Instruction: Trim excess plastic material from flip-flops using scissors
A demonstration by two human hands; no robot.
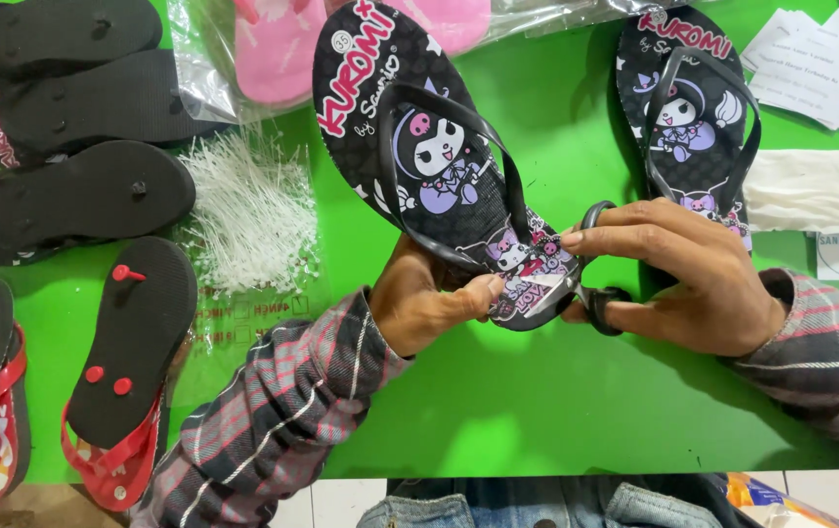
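Left hand (pixel 429 308) steadies the black printed sandal (pixel 439 166) by its heel (fingers clamped), letting the right hand (pixel 683 279) fingers pinch black scissors (pixel 597 264) against it.

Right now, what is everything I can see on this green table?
Held flip-flop: one, black with cartoon print, centre.
Matching flip-flop: one, black, lying top right.
Upturned flip-flops: three, black soles, top left.
Red-strapped flip-flops: two, sole up, bottom left.
Pink flip-flops in clear bag: top centre; count unclear.
White plastic ties: one pile, left of centre.
Paper slips: white stack, top right.
White cloth: one, right edge.
Table: green.
Scissors: one, black handles, in right hand.
Left hand: grips the heel.
Right hand: holds the scissors at the heel.
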